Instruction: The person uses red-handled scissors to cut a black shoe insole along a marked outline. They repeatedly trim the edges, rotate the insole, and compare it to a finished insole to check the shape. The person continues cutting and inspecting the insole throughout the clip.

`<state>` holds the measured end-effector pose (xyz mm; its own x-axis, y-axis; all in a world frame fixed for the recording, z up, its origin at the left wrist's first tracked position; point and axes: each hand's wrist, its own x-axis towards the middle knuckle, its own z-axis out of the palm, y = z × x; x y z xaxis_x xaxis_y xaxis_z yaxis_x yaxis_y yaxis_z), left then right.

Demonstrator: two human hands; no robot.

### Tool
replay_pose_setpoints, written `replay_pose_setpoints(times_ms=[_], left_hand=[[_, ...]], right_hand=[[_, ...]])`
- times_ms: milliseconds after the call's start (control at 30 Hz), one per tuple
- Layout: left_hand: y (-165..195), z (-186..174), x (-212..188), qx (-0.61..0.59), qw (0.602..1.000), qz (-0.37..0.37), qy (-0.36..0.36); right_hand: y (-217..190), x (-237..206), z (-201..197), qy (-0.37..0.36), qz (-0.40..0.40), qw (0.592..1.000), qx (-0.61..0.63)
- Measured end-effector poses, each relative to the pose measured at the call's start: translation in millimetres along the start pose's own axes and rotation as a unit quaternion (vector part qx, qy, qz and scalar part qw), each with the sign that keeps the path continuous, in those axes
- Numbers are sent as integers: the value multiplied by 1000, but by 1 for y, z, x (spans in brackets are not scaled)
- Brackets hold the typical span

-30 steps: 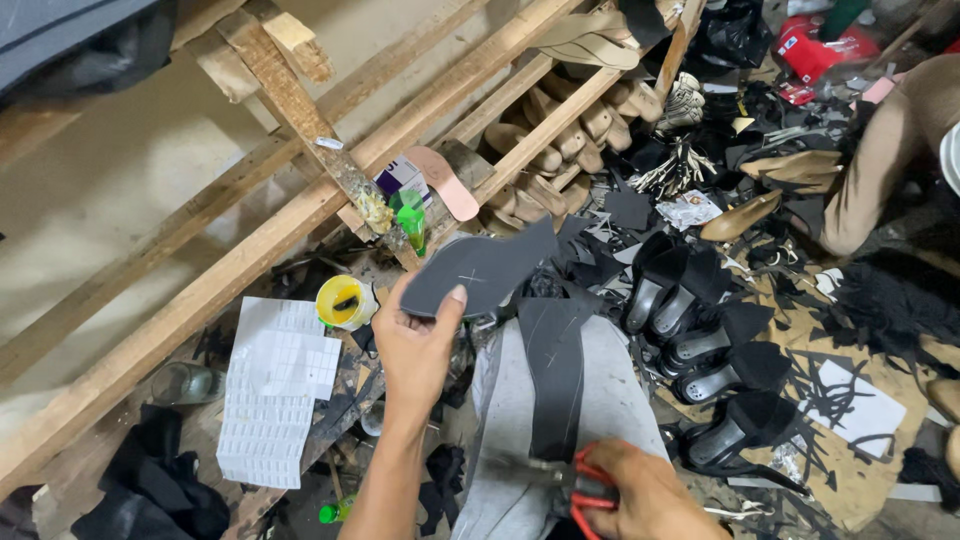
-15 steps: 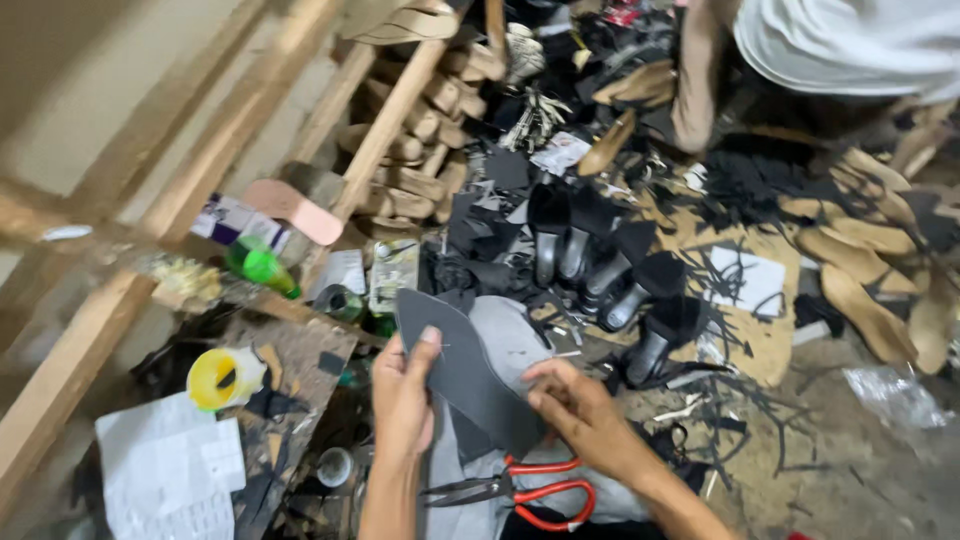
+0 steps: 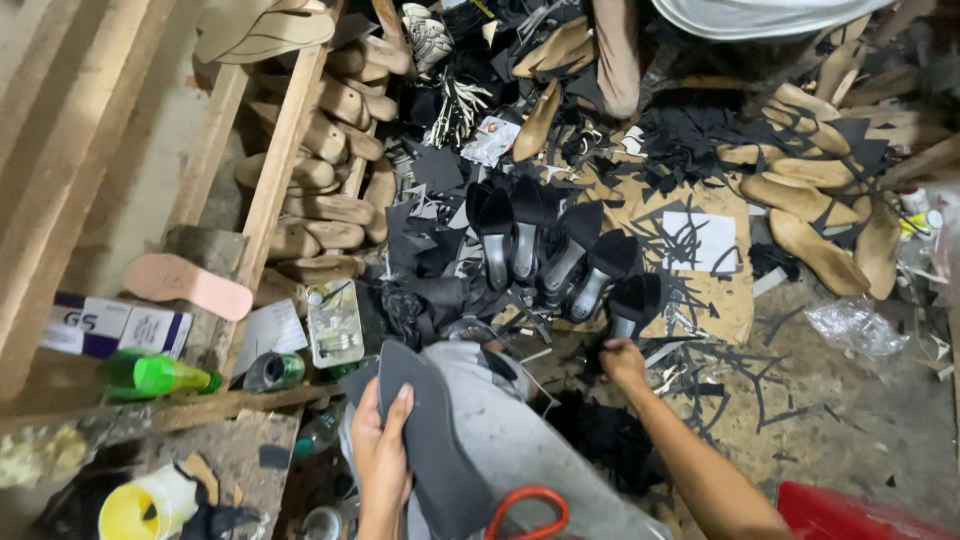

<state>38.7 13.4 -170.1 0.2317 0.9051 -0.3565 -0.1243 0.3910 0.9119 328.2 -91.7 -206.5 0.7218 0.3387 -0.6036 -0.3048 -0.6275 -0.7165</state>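
Note:
My left hand grips a dark grey, sole-shaped piece of sheet material by its left edge and holds it over my grey-trousered knee. Red-handled scissors lie on my lap, just right of the piece. My right hand is stretched forward to the floor, fingers curled down among black scraps right beside the nearest black heeled shoe. Whether it has hold of anything is hidden.
A row of black heeled shoes stands ahead on cardboard. Wooden lasts are stacked at left, tan insoles at right. A pink insole, green bottle and yellow tub sit nearby. Another person's leg is at the top.
My right hand has let go of the grey piece and reached forward and right to the floor by the shoes. My left hand keeps the piece. The view has swung right.

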Motion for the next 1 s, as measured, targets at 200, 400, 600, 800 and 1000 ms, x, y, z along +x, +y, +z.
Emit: replay_pose_setpoints(times_ms=[200, 400, 600, 800, 1000], left_hand=[[-13, -6, 7, -13, 999, -22, 38], [-23, -13, 8, -35, 999, -8, 36], [-31, -18, 17, -3, 999, -10, 52], [-40, -17, 11, -40, 997, -3, 65], [-38, -13, 8, -103, 994, -19, 32]], right_hand=[[-10, 25, 16, 189, -23, 924, -331], [2, 44, 24, 167, 22, 925, -340], [23, 58, 32, 293, -30, 931, -217], [39, 83, 16, 168, 122, 906, -369], [52, 91, -4, -130, 11, 679, -722]])
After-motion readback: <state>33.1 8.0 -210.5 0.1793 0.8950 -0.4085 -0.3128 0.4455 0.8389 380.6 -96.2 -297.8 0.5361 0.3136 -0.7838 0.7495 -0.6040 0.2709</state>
